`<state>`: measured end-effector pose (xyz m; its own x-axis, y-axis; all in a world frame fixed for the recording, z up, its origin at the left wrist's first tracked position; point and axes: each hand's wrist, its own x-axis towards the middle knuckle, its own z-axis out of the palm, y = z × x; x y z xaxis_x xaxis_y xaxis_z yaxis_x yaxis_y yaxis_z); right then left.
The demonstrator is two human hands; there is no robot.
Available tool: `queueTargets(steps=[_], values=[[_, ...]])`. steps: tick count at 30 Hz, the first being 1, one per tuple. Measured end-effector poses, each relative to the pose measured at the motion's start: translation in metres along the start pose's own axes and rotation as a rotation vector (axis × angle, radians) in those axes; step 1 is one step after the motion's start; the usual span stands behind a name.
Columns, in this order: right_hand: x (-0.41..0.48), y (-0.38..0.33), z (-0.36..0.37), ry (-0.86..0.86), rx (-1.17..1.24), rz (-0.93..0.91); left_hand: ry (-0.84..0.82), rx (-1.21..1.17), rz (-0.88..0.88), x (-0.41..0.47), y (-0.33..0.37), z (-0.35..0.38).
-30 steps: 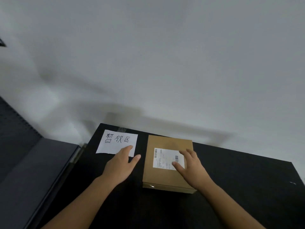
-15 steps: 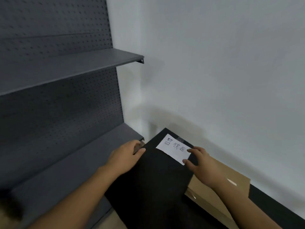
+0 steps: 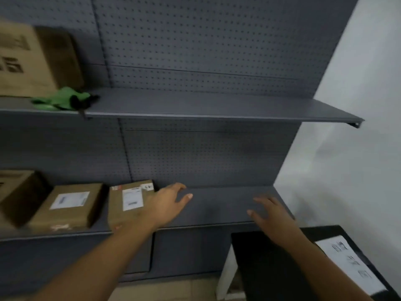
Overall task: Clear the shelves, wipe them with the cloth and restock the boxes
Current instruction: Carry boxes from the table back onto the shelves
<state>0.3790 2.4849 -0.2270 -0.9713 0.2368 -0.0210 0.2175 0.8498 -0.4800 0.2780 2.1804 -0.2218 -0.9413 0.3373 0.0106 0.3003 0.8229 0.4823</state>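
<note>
The left hand (image 3: pixel 167 203) is held over the middle of the lower shelf (image 3: pixel 221 205), fingers loosely spread, gripping nothing; the right hand (image 3: pixel 271 216) is over that shelf's right end, also spread and empty; whether either touches the shelf cannot be told. On the lower shelf, just left of the left hand, lies a labelled box (image 3: pixel 130 203); further left is a flat box (image 3: pixel 69 205), then a darker box (image 3: pixel 19 194) at the frame edge. Above the lower shelf, an upper shelf (image 3: pixel 206 105) carries a green cloth (image 3: pixel 60 99) and a large box (image 3: pixel 32 59) at its left. Below the lower shelf's right end stands a black surface (image 3: pixel 271 268) bearing a white paper (image 3: pixel 351 263) with blurred writing.
</note>
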Motion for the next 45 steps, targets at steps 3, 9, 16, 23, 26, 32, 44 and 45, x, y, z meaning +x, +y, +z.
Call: queueTargets(steps=[3,9,16,23,26,32,44,45], values=[[0.018,-0.069,0.031,-0.056,0.027,-0.136,0.070,-0.006,-0.121,-0.034,-0.070,-0.041],[0.027,-0.214,0.108,-0.159,0.039,-0.346,0.194,0.019,-0.335,-0.120,-0.206,-0.121],[0.005,-0.373,0.193,-0.245,0.053,-0.535,0.301,0.036,-0.536,-0.243,-0.323,-0.196],[-0.026,-0.505,0.257,-0.375,0.020,-0.743,0.460,0.054,-0.771,-0.351,-0.388,-0.239],[-0.040,-0.557,0.281,-0.408,0.038,-0.820,0.503,0.057,-0.862,-0.387,-0.410,-0.251],[-0.057,-0.647,0.330,-0.499,0.030,-0.999,0.585,0.074,-1.011,-0.435,-0.447,-0.272],[-0.060,-0.794,0.416,-0.648,0.045,-1.221,0.685,0.066,-1.240,-0.464,-0.533,-0.299],[-0.062,-0.803,0.421,-0.649,0.034,-1.233,0.690,0.062,-1.254,-0.466,-0.538,-0.300]])
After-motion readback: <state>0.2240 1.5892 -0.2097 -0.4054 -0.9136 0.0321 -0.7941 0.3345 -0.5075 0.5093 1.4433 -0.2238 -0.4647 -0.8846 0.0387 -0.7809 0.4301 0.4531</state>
